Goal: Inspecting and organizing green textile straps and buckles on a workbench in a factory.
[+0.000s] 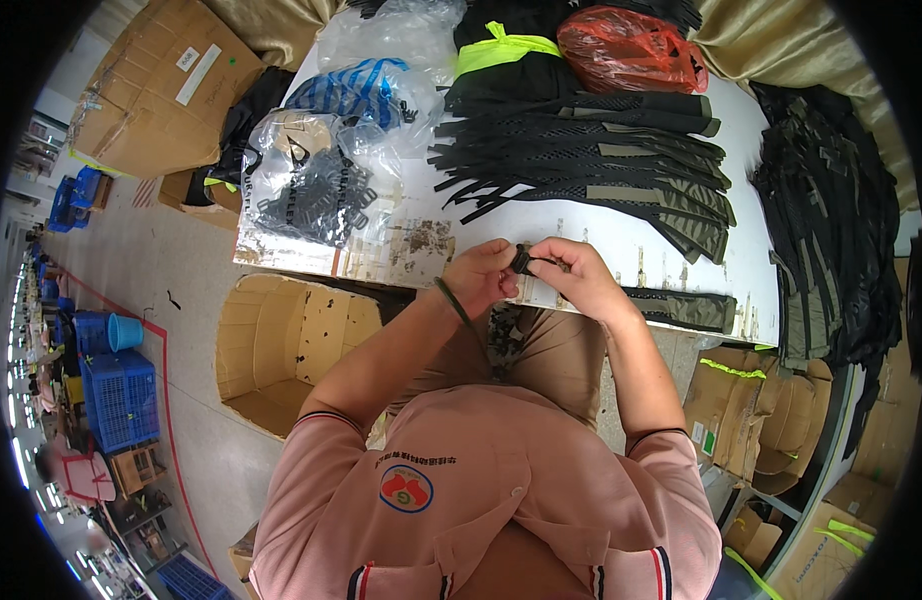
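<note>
Right, the white worktop (601, 250) fills the top of the view, scuffed and peeling along its near edge, and the person sits tight against that edge in a pink shirt. Toward the far right corner lies a fanned stack of black and olive webbing straps (591, 160), long axes running left to right across the worktop, with a red plastic bag (631, 50) behind them at the far edge. On the left side sits a clear bag of black plastic buckles (311, 185), just beside another clear bag with blue-striped material (366, 90). Off the right edge hangs a dark heap of more straps (831, 230). Below the left side, on the floor, an open empty cardboard box (291, 350) stands, and blue crates (121, 395) sit well apart further left. Now the hands: both meet at the near edge, middle of the worktop. The left hand (481, 278) is closed, pinching a small black buckle (522, 262) from the left; the right hand (573, 275) is closed too, pinching the same piece and the black strap (681, 305) that trails away rightward along the near edge. So the strap's long axis runs off to the right, on the right hand's side, with the buckle touching both sets of fingertips.
</note>
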Tool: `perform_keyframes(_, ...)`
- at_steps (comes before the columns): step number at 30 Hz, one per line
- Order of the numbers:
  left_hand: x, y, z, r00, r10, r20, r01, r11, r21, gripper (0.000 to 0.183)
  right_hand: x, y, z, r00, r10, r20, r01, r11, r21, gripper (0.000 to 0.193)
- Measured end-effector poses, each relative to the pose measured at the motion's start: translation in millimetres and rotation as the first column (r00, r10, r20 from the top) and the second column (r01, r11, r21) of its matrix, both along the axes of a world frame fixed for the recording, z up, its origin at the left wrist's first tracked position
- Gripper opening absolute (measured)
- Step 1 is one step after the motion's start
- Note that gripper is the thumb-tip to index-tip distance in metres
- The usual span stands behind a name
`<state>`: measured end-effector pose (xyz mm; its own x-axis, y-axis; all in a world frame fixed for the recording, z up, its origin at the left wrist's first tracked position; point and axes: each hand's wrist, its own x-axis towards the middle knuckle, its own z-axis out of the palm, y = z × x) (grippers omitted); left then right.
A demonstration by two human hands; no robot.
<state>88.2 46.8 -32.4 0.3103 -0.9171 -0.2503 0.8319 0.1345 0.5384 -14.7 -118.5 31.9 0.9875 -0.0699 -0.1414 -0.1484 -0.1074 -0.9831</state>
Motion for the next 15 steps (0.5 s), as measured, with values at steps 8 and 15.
perform_keyframes(8,-5,2,2,0.999,0.014,-0.038,-0.015,1.000,-0.021,0.014,-3,13,-8,0.979,-0.099,0.178,0.140,0.963,-0.232,0.009)
perform_keyframes(15,-1,-2,8,0.990,-0.093,-0.108,0.081,0.991,-0.105,0.016,-2,19,-6,0.960,-0.222,0.171,0.217,0.975,0.049,0.005)
